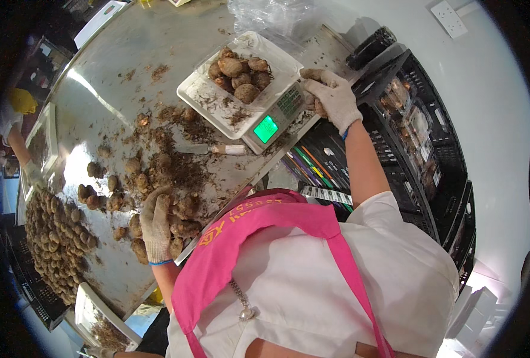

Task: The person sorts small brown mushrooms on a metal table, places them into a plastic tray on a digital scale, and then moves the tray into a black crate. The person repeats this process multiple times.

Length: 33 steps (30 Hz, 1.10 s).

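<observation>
My right hand [332, 98], in a soiled knitted glove, is beside the right edge of a digital scale [271, 121] with a lit green display. Its fingers curl around what looks like a brown tuber [321, 108], partly hidden. On the scale's white tray [197, 96] sits a clear plastic box [267, 96] with several hairy brown taro tubers [230, 67] in it. My gloved left hand [156, 226] rests among loose taro tubers [186, 206] near the table edge; its fingertips are partly hidden, so its grip is unclear. A knife [211, 149] with a pale handle lies between the hands.
A large heap of taro [59, 241] covers the metal table's far left, with another person's gloved hand [33, 172] at it. Soil and root scraps [179, 165] litter the middle. Black crates [426, 165] with packed boxes stand right. Plastic wrapping [269, 15] lies behind the scale.
</observation>
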Available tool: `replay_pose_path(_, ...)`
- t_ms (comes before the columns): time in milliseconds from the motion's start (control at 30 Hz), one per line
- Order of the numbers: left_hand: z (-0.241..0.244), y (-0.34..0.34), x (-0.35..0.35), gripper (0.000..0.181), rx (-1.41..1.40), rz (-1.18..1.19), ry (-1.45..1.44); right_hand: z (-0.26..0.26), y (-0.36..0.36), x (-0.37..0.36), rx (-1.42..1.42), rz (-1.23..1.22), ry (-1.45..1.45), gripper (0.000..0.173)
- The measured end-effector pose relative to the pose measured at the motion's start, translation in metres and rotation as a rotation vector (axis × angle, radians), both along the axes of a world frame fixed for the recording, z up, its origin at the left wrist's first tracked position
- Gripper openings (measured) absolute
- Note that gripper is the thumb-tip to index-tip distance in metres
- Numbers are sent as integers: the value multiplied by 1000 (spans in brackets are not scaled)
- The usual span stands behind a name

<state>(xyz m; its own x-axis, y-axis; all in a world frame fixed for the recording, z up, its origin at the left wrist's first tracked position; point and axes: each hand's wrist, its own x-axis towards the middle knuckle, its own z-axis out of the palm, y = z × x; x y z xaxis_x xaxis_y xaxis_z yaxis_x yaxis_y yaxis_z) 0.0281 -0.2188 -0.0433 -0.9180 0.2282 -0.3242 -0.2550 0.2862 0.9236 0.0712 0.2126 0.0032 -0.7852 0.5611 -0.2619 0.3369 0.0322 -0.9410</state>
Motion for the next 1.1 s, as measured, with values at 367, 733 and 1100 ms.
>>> replay_pose_path(367,21,70,-11,25,94,-73,-133,-78,39,-40,-701,-563,430,8)
replay_pose_path(733,29,129,-35,28,86,-167,-125,-57,49,-69,-856,-81,650,22)
replay_pose_path(1100,13,187,-137,49,111,17,23,-30,-15,-45,280,612,32,44)
